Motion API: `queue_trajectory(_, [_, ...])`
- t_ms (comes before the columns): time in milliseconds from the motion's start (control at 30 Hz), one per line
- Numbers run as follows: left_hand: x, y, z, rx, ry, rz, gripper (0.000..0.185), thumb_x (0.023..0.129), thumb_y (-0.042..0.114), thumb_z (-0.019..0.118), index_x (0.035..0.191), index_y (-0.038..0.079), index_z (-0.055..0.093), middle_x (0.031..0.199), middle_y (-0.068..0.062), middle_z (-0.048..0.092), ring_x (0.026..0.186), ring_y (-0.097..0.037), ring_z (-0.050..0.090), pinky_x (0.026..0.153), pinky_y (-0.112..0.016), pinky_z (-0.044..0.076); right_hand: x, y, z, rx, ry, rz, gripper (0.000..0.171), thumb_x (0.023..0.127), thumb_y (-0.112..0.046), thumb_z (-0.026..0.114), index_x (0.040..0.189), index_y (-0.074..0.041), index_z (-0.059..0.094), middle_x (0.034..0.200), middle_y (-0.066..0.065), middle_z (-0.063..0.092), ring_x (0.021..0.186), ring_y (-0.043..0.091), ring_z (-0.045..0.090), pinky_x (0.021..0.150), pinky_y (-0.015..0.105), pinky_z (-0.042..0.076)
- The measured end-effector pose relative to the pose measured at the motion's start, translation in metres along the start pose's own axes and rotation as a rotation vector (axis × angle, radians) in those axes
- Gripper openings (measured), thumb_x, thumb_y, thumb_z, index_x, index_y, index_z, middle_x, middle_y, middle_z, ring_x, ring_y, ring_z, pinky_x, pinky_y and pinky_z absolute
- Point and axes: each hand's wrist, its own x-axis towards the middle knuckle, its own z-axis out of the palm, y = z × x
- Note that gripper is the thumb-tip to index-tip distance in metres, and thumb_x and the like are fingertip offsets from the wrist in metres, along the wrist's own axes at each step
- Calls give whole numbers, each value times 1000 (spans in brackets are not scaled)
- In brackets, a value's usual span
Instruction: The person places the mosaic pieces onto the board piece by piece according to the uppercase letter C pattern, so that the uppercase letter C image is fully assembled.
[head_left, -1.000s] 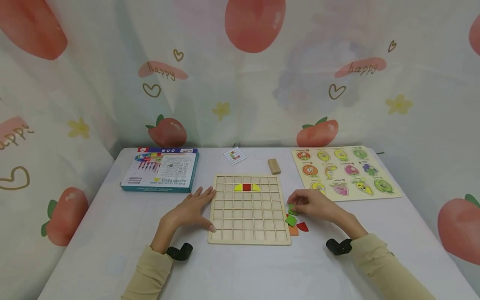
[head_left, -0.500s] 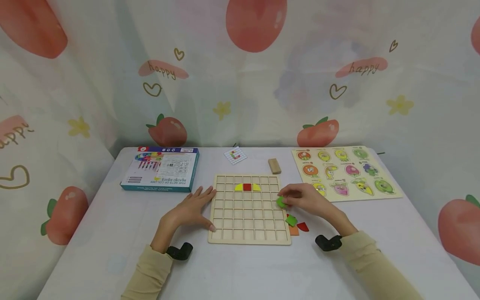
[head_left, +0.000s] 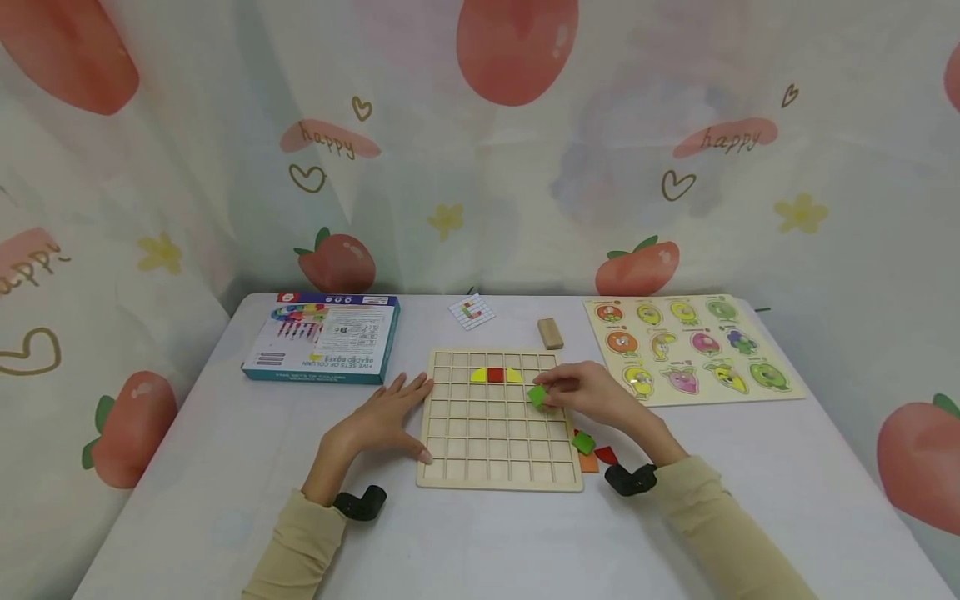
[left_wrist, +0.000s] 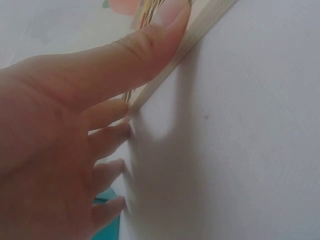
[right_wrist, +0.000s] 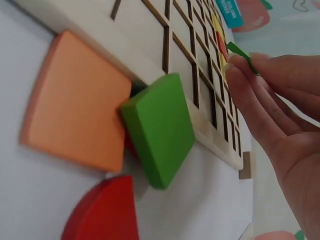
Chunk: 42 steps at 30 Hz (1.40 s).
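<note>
A wooden grid board [head_left: 495, 487] lies flat on the table, with a red square tile [head_left: 496, 375] between two yellow quarter-round tiles [head_left: 478, 376] in its second row. Pinched between the thumb and fingers of my right hand [head_left: 592, 393] is a green square tile [head_left: 537, 396], held over the board's right side. My left hand [head_left: 377, 425] spreads along the left edge, thumb [left_wrist: 172, 12] touching the rim. Beside the board's lower right edge, another green tile [right_wrist: 159, 127] leans tilted near an orange square tile [right_wrist: 80, 102] and a red quarter-round tile [right_wrist: 107, 215].
At the back left lies a flat blue and white box [head_left: 322, 337]. A small pattern card [head_left: 472, 312] and a wooden block [head_left: 550, 333] sit behind the board. A fruit picture board [head_left: 693, 350] occupies the back right.
My right hand has carried the green tile leftward from the pile beside the board to over the grid. The left hand stays at the board's left edge.
</note>
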Motion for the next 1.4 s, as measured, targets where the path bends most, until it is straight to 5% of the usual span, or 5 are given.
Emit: queue_trajectory(1400, [3,-2,2,21,1,-9,113,65,47,87,155,18,25,164,1,15,153,-30,1,124,-54,5,51,-34,43,-43,48,-37,29,79,-13,80,106,-6,74,98,6,74,84,11,68,78,28,55])
